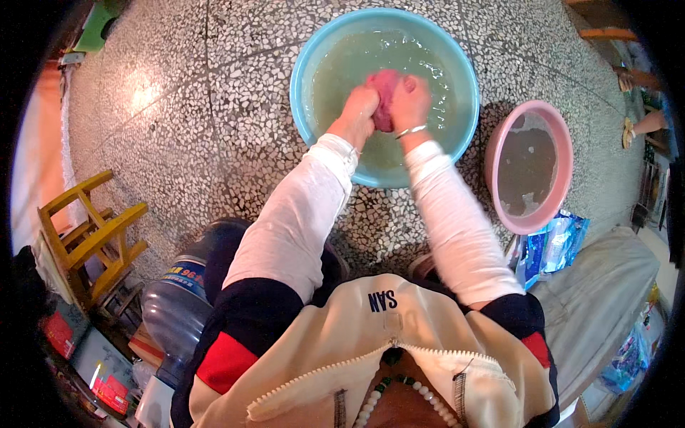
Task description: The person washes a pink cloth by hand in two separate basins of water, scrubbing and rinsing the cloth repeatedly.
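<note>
A pink cloth (385,101) is bunched between my two hands above the cloudy water (342,69) of a light blue plastic basin (299,101). My left hand (359,109) grips the cloth from its left side. On the other side, my right hand (413,104) is closed around it, blurred by motion, with a bracelet (411,131) at the wrist. Whether the cloth's lower end touches the water cannot be told. White sleeve covers reach from my wrists to my elbows.
Right of the basin stands a pink tub (566,160) of greyish water, with a blue plastic packet (551,249) beside it. A large water bottle (176,305) and a yellow wooden stool (101,230) are at the left. Terrazzo floor (251,96) surrounds the basin. Another person's foot (628,132) shows far right.
</note>
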The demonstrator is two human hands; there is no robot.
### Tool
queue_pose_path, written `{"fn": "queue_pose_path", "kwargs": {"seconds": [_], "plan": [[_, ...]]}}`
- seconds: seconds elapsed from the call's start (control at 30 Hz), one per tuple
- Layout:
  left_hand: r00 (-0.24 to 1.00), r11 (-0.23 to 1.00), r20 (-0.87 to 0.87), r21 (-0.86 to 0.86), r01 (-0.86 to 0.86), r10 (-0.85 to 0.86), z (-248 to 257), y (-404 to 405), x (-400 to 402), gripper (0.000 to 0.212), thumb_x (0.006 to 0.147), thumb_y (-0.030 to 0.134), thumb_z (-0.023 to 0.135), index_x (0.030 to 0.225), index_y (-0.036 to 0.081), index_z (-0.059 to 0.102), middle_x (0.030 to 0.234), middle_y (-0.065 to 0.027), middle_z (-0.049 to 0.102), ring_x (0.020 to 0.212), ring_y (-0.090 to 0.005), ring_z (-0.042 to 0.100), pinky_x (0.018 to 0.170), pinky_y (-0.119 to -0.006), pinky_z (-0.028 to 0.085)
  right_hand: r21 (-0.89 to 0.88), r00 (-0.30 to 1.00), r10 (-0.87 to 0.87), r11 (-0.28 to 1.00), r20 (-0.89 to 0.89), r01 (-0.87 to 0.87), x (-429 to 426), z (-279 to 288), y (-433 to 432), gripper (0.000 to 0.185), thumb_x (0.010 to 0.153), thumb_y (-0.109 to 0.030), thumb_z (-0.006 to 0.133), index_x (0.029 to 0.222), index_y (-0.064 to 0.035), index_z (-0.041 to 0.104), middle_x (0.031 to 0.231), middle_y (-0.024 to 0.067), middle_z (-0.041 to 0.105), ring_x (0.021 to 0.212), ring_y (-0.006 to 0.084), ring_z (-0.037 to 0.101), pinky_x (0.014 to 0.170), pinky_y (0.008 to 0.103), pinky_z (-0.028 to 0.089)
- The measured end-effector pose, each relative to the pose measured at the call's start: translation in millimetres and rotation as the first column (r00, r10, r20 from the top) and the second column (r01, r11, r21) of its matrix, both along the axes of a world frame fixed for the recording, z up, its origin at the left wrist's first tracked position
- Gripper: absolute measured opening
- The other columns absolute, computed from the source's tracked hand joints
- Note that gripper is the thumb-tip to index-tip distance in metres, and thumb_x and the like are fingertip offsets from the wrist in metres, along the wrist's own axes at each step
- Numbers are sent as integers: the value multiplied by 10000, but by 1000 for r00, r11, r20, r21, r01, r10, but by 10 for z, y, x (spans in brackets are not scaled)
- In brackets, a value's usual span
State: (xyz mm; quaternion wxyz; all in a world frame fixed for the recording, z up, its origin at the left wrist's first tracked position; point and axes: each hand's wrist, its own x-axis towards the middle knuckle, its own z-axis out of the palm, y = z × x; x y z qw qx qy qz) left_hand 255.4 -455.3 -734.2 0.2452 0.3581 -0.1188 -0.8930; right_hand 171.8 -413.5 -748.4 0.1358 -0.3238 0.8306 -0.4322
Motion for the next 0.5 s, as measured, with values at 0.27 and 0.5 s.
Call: {"fn": "queue_pose_path", "kwargs": {"seconds": [0.27, 0.5], "plan": [[687, 614, 699, -456, 644, -202, 129, -376, 485, 438, 888, 231, 436, 1313, 143, 374, 1326, -71, 380, 1132, -229, 453, 880, -403, 426, -292, 828, 476, 871, 298, -395, -921, 450, 253, 156, 779, -115, 574, 824, 13, 652, 938, 105, 628, 854, 171, 581, 783, 265, 448], [583, 435, 804, -487, 757, -116, -182, -535, 851, 569, 803, 108, 517, 1333, 210, 339, 1386, -105, 273, 1255, -288, 310, 980, -440, 331, 196, 674, 727, 686, -135, -701, -1357, 237, 479, 216, 764, -254, 568, 885, -120, 687, 1034, 61, 620, 973, 221, 566, 848, 317, 432]]}}
